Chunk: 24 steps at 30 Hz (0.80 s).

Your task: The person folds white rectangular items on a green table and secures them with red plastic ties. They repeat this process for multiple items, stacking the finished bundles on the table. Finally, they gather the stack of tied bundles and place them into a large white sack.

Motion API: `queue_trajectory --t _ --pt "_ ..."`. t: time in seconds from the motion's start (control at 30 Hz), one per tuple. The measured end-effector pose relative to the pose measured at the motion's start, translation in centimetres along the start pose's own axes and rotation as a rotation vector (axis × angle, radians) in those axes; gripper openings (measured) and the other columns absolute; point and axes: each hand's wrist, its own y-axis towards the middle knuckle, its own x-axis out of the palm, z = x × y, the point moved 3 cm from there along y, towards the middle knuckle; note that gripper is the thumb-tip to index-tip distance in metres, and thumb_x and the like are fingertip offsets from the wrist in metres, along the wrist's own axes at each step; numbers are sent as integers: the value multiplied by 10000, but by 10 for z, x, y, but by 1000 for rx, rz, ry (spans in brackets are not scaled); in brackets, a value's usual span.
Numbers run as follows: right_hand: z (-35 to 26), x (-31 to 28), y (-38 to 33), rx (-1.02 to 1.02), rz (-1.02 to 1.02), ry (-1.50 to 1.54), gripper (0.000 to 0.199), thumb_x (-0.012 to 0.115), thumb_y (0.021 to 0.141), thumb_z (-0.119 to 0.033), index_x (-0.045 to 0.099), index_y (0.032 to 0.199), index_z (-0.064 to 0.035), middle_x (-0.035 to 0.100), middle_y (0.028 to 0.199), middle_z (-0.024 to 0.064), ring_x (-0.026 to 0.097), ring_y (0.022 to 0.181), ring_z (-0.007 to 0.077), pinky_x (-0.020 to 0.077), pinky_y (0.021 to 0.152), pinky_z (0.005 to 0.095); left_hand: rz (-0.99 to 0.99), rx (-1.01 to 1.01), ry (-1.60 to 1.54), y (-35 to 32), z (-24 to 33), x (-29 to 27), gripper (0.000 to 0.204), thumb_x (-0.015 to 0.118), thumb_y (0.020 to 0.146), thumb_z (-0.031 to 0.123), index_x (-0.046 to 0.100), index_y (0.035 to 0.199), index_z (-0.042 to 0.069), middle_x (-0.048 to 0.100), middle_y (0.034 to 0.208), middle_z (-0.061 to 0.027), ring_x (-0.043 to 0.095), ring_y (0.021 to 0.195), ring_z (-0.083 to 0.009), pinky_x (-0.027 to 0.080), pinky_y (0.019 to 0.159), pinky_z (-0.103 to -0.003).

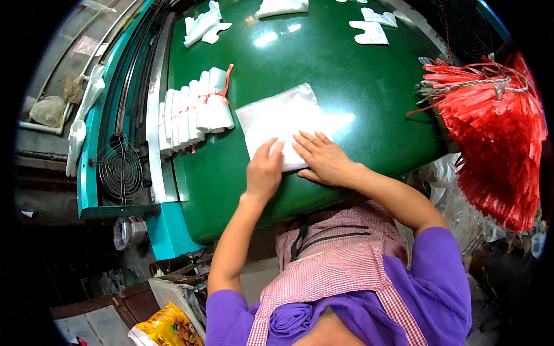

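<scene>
Left hand (264, 171) and right hand (323, 158) press flat, fingers extended, on white plastic bag stack (280, 118) near green table (358, 86) edge; uneven pressure could skew slippery layers.

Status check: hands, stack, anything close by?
Left hand and right hand flat on white bag stack. Tied bundles left, apart. Red ties right.

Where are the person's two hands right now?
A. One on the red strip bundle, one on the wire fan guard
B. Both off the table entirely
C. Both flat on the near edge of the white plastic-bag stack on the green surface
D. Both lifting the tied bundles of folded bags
C: the left hand and right hand both lie palm-down on the near edge of the white bag stack on the green surface.
</scene>
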Motion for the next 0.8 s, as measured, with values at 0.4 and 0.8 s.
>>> queue_trajectory --t 0.4,0.8 --pt "-19 -9 -52 732 152 1768 510 579 914 -208 378 1320 27 518 1257 179 567 1098 248 494 901 329 -321 -128 -165 15 -15 7 332 610 701 -33 589 1022 46 605 1045 -116 589 973 -303 499 797 -388" --pt "0 -18 -34 -239 -128 503 411 538 800 -6 587 1194 -113 482 1336 156 454 1240 321 323 1073 425 -647 -49 -343 -29 -4 -22 265 642 726 109 625 989 123 604 920 -109 564 949 -302 406 840 -441"
